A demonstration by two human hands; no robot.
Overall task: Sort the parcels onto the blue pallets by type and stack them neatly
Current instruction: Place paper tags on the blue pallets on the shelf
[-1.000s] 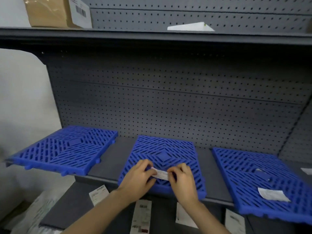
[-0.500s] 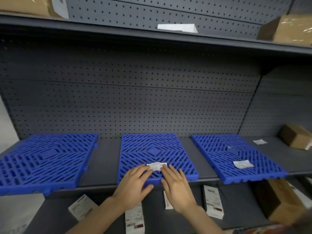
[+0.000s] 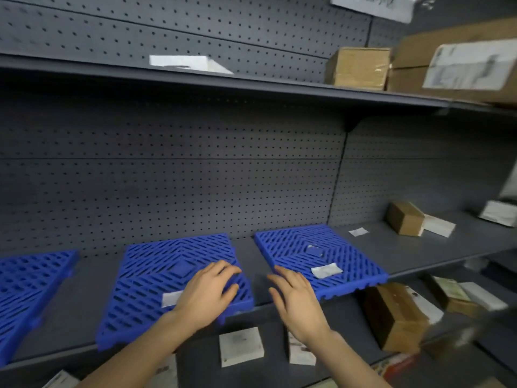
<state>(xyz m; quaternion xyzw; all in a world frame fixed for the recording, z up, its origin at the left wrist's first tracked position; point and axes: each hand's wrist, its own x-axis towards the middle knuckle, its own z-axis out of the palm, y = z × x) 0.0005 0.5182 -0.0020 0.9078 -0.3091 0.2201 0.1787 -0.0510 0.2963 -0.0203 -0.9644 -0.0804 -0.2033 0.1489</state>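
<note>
Middle pallet — my left hand rests on its front right corner, fingers loosely spread, gripping nothing. A white label lies on that pallet, just left of the hand. My right hand is just right of the pallet, fingers straight, empty. Brown parcel — well right of it, same shelf.

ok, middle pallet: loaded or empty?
Empty of parcels: the middle pallet holds only a flat white slip, partly hidden by the left hand.
</note>
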